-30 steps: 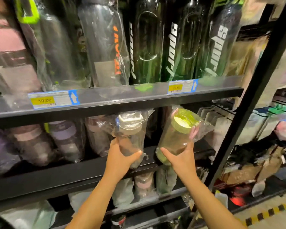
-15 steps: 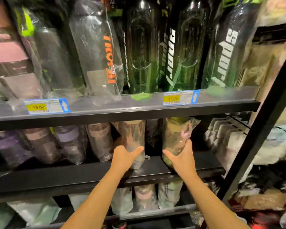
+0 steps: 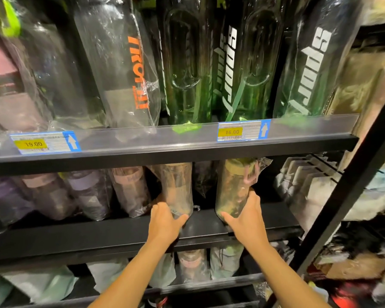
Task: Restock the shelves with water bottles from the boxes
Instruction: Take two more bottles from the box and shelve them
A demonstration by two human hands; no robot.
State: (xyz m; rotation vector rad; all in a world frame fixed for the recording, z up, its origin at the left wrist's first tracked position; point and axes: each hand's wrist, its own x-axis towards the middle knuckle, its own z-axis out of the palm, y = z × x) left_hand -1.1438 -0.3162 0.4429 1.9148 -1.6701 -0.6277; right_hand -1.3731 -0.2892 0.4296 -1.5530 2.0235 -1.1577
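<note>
Our left hand (image 3: pixel 165 221) gripped the base of a plastic-wrapped brown-tinted bottle (image 3: pixel 178 187), thumb curled across its front. Our right hand (image 3: pixel 247 218) held the lower end of a plastic-wrapped green-lidded bottle (image 3: pixel 233 190) in the same way. Both bottles stood on the black middle shelf (image 3: pixel 98 232), apart from each other and leaning back a little, their tops hidden behind the upper shelf rail (image 3: pixel 165 150). To the left of them stood a row of wrapped purple-banded bottles (image 3: pixel 85 194). On the rail we saw a 19.00 price tag (image 3: pixel 43 143) and a 16.00 price tag (image 3: pixel 242 131), with tall green "Sports" bottles (image 3: pixel 242 74) above.
</note>
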